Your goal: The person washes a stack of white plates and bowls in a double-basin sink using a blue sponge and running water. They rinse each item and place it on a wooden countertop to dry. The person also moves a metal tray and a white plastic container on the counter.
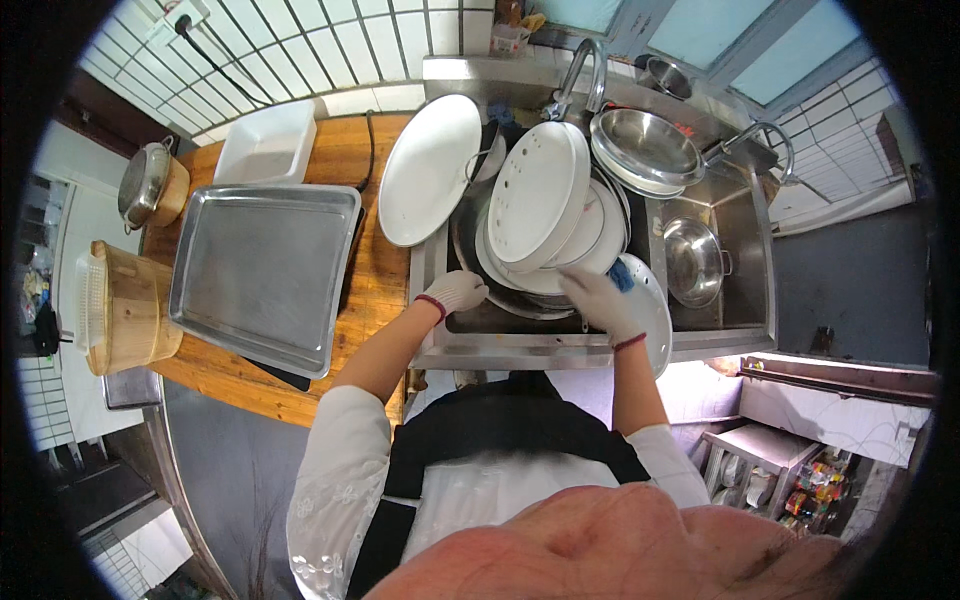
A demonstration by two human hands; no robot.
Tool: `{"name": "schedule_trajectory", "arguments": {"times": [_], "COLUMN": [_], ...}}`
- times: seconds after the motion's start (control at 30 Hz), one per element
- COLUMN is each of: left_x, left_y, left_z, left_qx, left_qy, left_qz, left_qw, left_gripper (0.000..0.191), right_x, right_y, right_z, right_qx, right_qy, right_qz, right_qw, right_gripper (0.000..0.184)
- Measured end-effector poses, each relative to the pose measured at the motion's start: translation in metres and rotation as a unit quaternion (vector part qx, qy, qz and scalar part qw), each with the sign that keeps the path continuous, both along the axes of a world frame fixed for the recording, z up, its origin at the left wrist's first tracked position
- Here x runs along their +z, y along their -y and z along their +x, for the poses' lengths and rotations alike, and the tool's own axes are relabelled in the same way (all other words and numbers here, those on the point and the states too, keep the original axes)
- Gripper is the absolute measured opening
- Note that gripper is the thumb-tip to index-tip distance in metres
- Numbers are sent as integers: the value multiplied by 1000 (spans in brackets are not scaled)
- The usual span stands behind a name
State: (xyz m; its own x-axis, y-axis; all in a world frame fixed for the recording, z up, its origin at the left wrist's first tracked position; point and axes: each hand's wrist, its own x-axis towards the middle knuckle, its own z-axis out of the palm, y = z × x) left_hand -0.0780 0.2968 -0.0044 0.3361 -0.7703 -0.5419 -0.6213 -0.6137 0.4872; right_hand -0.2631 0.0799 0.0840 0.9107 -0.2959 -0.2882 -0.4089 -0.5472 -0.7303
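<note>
Both my hands wear white knit gloves with dark red cuffs. My left hand [459,291] is curled at the left rim of a large metal pan [517,306] in the sink; whether it grips the rim is unclear. My right hand [601,300] has its fingers at the front edge of stacked white plates [600,255], its grip hidden. On this stack a deep white dish [534,196] with dark spots leans tilted. Beside my right hand are a blue cloth [621,276] and a white spotted plate [651,307] that overlaps the sink's front edge.
A white oval platter [431,172] stands tilted left of the sink. Two faucets [592,75] rise behind. Metal bowls [649,146] sit at the back right, and a metal basin [691,262] lies in the right sink. A metal tray [266,270] rests on the wooden counter [390,142].
</note>
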Motion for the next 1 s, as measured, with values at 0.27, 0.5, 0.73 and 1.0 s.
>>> {"name": "schedule_trajectory", "arguments": {"times": [0.27, 0.5, 0.73, 1.0], "left_x": [81, 48, -42, -53], "left_y": [47, 212, 308, 306], "left_z": [40, 139, 238, 252], "left_qx": [110, 225, 62, 116], "left_qy": [-80, 44, 183, 75], "left_qz": [-213, -315, -155, -130], "left_qw": [968, 921, 969, 982], "left_gripper": [38, 34, 39, 46], "right_x": [-5, -16, 1, 8], "right_y": [55, 95, 119, 144], "right_z": [48, 46, 19, 8], "right_qx": [-80, -85, -134, -101], "right_qy": [131, 127, 136, 97], "right_qz": [29, 73, 189, 174], "right_qw": [988, 985, 963, 975], "right_gripper": [40, 35, 34, 35]}}
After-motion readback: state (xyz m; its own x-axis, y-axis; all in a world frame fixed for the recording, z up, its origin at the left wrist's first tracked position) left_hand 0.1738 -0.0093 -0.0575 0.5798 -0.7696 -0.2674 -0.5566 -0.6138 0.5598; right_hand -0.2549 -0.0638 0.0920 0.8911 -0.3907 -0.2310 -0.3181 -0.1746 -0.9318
